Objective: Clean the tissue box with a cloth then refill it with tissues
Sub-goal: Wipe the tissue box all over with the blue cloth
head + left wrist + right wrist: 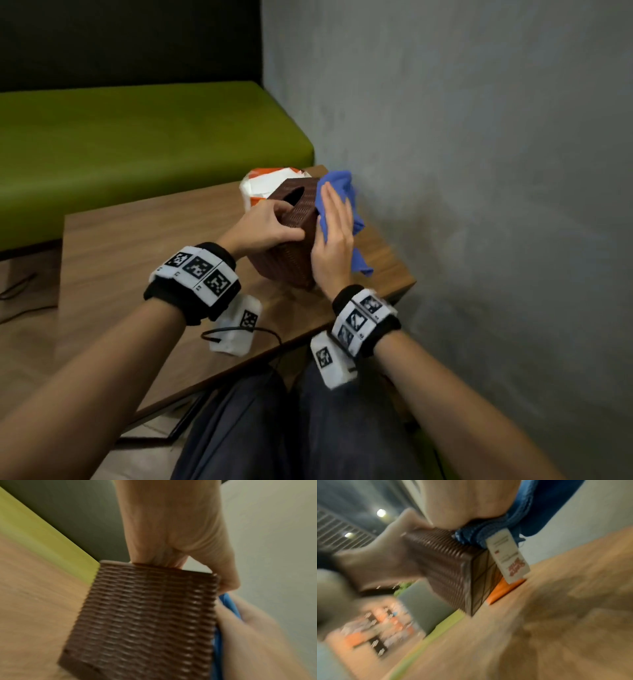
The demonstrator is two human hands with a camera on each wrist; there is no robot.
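Head view: tissue box (291,236) tilted over the table (137,246); left hand (270,226) grips its top edge, right hand (334,236) flat, pressing blue cloth (346,192) to its side. Wiping stage, refill not begun; orange-white tissue pack (260,186) waits behind.

Left wrist view: woven wall fills frame; slot unseen.

Right wrist view: blurred; cloth's label (508,555) unreadable.
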